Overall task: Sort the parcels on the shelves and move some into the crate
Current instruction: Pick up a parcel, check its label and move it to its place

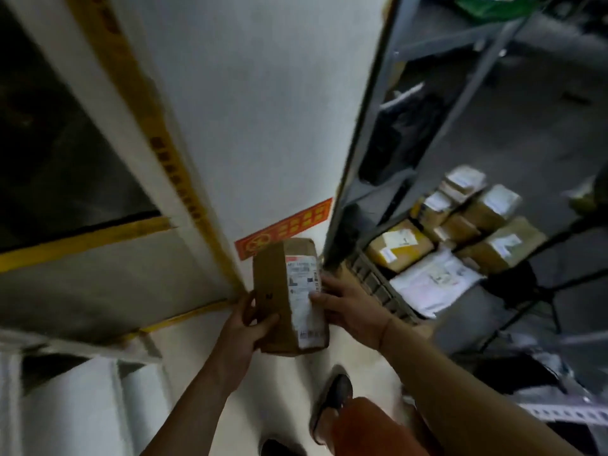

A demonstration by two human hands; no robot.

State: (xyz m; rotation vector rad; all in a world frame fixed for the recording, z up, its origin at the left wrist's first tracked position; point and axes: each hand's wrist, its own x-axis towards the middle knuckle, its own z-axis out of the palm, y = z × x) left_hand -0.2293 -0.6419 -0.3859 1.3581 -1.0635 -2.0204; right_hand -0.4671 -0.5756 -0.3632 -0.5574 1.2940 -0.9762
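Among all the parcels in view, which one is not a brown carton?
The flat white bag parcel lying in the crate, nearest the right hand. The others, including the box being held, are brown cartons.

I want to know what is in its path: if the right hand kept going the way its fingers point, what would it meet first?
The right hand points left, fingers already on the cardboard parcel's label. Beyond the parcel, probably the left hand; depth is unclear.
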